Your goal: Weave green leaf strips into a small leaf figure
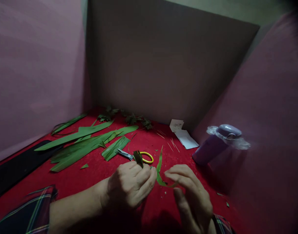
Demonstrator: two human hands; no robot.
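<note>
My left hand (133, 183) is closed in a fist around a folded leaf (138, 158), whose dark green end sticks up above the knuckles. Most of that leaf is hidden by the fingers. Between the two hands curls a narrow green leaf strip (159, 169), its lower end bending towards my right hand (191, 193). The right hand's fingers and thumb are apart, close around that end without a visible grip. Just beyond the left hand lie scissors with a yellow handle (152, 158), partly covered by the leaf.
Long green leaves (90, 143) overlap on the red cloth (144, 139) at left, beside a black flat object (22, 165). Leafy sprigs (131, 118) lie at the back. Thin sticks (172, 145), white papers (186, 139) and a purple tumbler (209, 149) with plastic wrap are at right.
</note>
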